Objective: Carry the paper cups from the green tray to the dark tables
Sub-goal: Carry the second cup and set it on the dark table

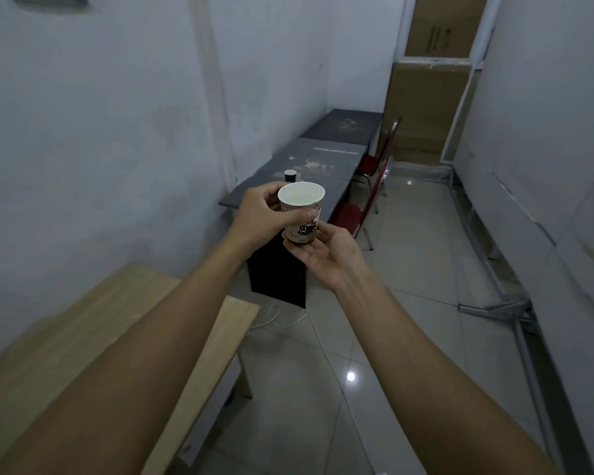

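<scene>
Paper cup [301,210] upright in mid-air, inside looks empty. Left hand [259,217] grip curls round its side; right hand [326,255], fingers relaxed, cradles its base. Beyond: dark surface [319,166] bearing a small black-capped container [290,175].

Beige paper cup [301,214], black print

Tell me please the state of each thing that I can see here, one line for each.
paper cup: upright, open top, held in the air
left hand: grips the cup's side
right hand: palm up, supports the cup's base
dark tables: stained, one small dark-capped object standing
red chairs: unoccupied, beside the tables
wooden table: near, blurred
</scene>
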A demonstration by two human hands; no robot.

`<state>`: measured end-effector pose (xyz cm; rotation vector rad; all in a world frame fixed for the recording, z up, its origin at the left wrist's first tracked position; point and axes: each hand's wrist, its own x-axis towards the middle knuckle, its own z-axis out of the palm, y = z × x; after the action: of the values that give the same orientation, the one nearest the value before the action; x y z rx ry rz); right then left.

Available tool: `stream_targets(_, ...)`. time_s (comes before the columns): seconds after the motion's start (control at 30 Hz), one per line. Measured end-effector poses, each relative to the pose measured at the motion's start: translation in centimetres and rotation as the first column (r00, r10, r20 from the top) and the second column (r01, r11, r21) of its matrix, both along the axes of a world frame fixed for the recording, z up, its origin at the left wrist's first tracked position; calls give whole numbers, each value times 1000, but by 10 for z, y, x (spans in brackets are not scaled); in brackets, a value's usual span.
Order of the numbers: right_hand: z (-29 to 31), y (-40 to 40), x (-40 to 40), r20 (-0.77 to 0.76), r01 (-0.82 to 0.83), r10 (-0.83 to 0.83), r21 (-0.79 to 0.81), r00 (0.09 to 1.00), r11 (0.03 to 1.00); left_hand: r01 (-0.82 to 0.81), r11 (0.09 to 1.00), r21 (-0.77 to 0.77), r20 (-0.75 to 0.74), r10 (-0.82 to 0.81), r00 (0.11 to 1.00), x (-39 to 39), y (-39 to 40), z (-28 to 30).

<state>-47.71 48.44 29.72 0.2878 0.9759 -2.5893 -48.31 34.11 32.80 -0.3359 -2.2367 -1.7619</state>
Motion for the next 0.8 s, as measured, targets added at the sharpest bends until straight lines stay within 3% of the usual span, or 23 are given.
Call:
stream_targets(0.57,1,151,-171,14,149,-149,34,989,988,148,988,-34,-10,-148,989,-197,152,-2)
stream_targets(0.8,-13,194,-287,31,203,-204,27,978,979,206,977,-62,1,-206,979,-319,194,-10)
